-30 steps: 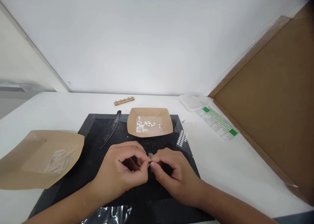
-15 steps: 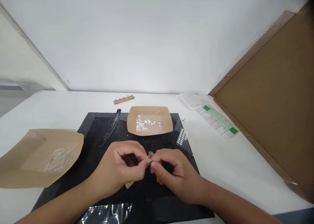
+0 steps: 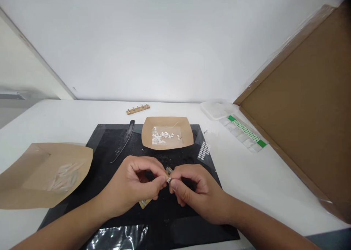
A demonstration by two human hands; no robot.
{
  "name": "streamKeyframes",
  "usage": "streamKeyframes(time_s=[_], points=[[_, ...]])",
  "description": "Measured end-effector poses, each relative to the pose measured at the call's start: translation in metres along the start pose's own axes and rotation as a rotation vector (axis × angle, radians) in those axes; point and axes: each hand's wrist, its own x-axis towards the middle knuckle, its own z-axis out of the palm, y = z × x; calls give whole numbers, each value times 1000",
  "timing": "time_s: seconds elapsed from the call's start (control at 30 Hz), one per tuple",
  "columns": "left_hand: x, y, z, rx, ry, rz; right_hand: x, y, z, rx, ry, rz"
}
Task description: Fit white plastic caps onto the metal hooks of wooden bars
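My left hand (image 3: 141, 186) and my right hand (image 3: 199, 191) meet over the black mat (image 3: 203, 231). Between their thumbs and forefingers is a small, pale, shiny piece (image 3: 169, 179) that looks like a false nail; both hands pinch it, and the fingertips cover part of it. Beneath the hands lies a wooden strip (image 3: 144, 203), mostly hidden, with a shiny grey piece (image 3: 169, 170) showing near its far end.
A cardboard tray (image 3: 189, 131) holds white oval bits; another tray (image 3: 24, 155) at left holds clear slivers. A black nail file (image 3: 127, 136), a peg stand (image 3: 138, 109), a white sticker sheet (image 3: 203, 150), a green-striped pack (image 3: 246, 133) and a brown cardboard panel (image 3: 304, 107) surround the work.
The small piece has turned slightly between the fingertips, and my left thumb has shifted a little. Both hands stay in nearly the same place; the view has tilted slightly.
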Motion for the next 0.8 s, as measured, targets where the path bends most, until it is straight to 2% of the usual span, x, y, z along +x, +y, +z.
streamKeyframes(time_s=[0.13, 0.27, 0.43, 0.57, 0.8], points=[[0, 0, 1, -9, 8, -3, 1, -1, -1, -24, -1, -12], [-1, -1, 2, 42, 13, 16, 4, -3, -2, -160, 40, -116], [-1, 3, 4, 227, 66, 134, 3, 1, -3, -376, 108, -258], [-2, 6, 8, 398, 107, 198, 2, 5, -3, -500, 99, -310], [-1, 6, 9, 477, 132, 267, 3, 6, -4, -604, 93, -359]])
